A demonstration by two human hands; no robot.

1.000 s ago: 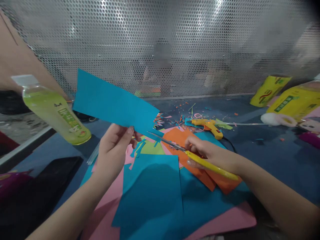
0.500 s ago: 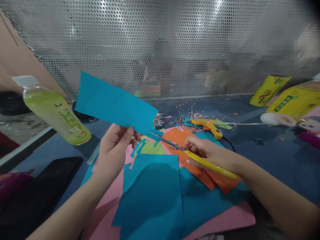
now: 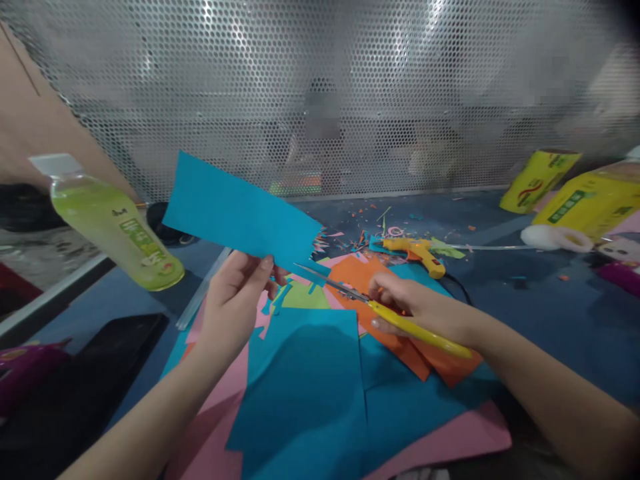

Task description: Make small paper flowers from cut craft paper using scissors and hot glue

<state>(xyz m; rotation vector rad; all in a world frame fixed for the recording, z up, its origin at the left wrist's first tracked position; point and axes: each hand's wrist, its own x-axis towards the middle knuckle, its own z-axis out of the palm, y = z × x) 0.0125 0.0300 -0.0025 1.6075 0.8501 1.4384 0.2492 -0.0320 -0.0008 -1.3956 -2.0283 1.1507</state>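
My left hand (image 3: 243, 290) pinches the lower edge of a blue sheet of paper (image 3: 235, 210), which is held up and tilted above the table. Yellow-handled scissors (image 3: 400, 320) are in my right hand (image 3: 417, 303), their blades pointing left at the sheet's lower right corner. A narrow blue strip lies along the blades there; whether it is still joined to the sheet I cannot tell. Under my hands lie a large blue sheet (image 3: 305, 380), orange paper pieces (image 3: 363, 277), pink paper (image 3: 215, 420) and small blue cuttings.
A yellow glue gun (image 3: 417, 253) lies among paper scraps behind my right hand. To the left stand a green drink bottle (image 3: 120, 230) and a black phone-like slab (image 3: 100, 373). Yellow bottle (image 3: 590, 200) and yellow can (image 3: 540, 180) sit right, before a perforated metal screen (image 3: 350, 60).
The blue sheet and my left hand have shifted slightly right and down, toward the scissors. My right hand and the scissors are almost where they were.
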